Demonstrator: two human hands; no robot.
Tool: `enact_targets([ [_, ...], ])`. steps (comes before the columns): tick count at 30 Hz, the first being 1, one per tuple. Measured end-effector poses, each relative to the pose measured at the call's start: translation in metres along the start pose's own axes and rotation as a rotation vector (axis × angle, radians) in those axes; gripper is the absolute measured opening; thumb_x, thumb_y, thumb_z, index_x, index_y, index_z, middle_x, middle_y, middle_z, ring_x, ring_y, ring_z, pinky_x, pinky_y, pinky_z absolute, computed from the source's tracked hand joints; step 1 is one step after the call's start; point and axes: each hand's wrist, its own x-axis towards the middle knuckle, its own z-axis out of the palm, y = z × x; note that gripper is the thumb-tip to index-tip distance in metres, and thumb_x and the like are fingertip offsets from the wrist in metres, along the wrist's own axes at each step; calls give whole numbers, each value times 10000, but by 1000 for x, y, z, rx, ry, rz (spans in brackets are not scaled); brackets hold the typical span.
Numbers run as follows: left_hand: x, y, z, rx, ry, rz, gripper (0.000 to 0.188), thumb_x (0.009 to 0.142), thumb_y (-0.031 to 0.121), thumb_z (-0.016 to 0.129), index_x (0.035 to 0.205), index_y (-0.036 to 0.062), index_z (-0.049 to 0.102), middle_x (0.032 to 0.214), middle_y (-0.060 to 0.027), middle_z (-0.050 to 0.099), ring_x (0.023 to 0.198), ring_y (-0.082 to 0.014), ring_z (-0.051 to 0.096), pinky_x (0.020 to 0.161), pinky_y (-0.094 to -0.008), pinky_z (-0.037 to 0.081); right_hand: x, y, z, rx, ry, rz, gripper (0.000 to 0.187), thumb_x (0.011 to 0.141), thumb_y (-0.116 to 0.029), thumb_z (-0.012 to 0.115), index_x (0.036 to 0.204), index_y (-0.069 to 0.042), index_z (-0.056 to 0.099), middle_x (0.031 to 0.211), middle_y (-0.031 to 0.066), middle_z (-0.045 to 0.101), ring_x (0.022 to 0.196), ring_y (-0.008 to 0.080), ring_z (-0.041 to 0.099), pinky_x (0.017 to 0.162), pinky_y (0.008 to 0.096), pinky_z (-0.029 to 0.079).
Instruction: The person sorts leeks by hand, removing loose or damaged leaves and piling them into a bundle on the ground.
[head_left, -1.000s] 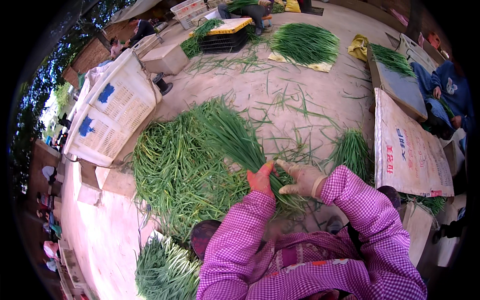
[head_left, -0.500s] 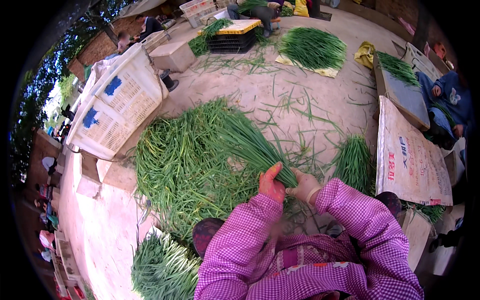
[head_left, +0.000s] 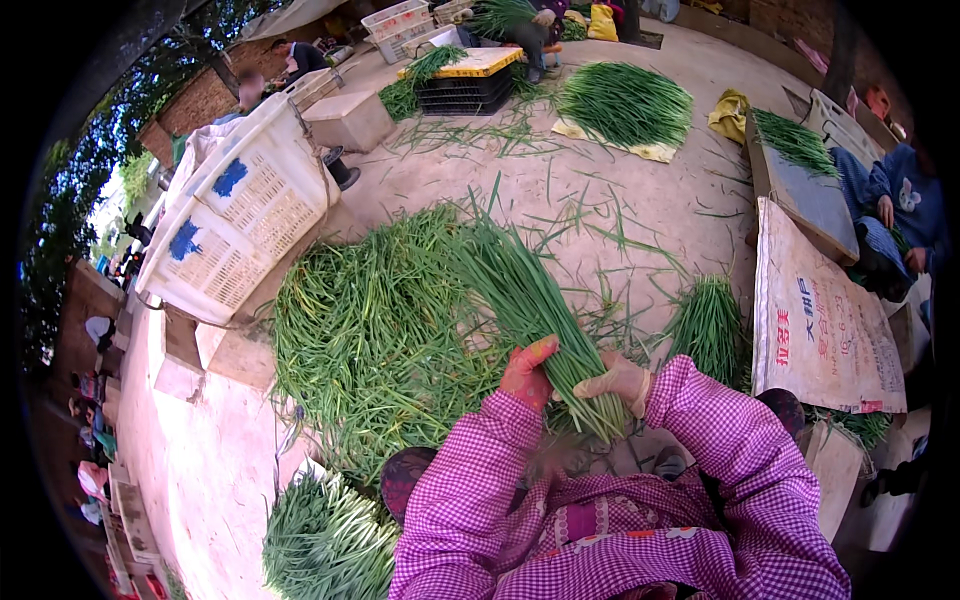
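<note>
A long bunch of garlic chives (head_left: 528, 290) slants in front of me, its tips pointing up and left and its pale cut ends down by my lap. From the left, my left hand (head_left: 530, 372), in a reddish-orange glove, grips the bunch, its thumb along the stems. My right hand (head_left: 618, 384), in a pale glove, closes round the stems near the ends from the other side. Fingers under the bunch are hidden. Beyond my left hand spreads a large loose heap of chives (head_left: 370, 320). To the right stands a neat bundle of chives (head_left: 706, 322).
A white plastic basket (head_left: 235, 215) stands at the left. More chives with white ends (head_left: 330, 530) lie by my left knee. A printed sack (head_left: 820, 310) leans at the right, near a seated person (head_left: 900, 200). Farther off are a chive pile (head_left: 625, 105) and black crates (head_left: 465, 92).
The bunch has shifted down toward me, so its cut ends now show below my right hand. My left hand has moved slightly left and my right hand slightly right.
</note>
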Motion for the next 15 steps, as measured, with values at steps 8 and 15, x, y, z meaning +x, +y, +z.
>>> enact_targets([
  [8, -17, 10, 27, -80, -239, 51, 795, 800, 176, 633, 1481, 152, 223, 1243, -213, 531, 1084, -364, 567, 975, -538, 439, -10, 4, 12, 154, -285, 202, 451, 784, -109, 742, 1181, -8, 554, 1027, 135, 662, 901, 251, 665, 788, 379, 550],
  [15, -14, 10, 24, 84, -65, 127, 669, 809, 141, 614, 1400, 58, 312, 772, -112, 563, 655, -247, 578, 732, -466, 531, 0, -15, 8, -1247, -126, 154, 741, 798, -580, 655, 1242, 1, 534, 1109, 179, 641, 1060, 279, 613, 881, 359, 481],
])
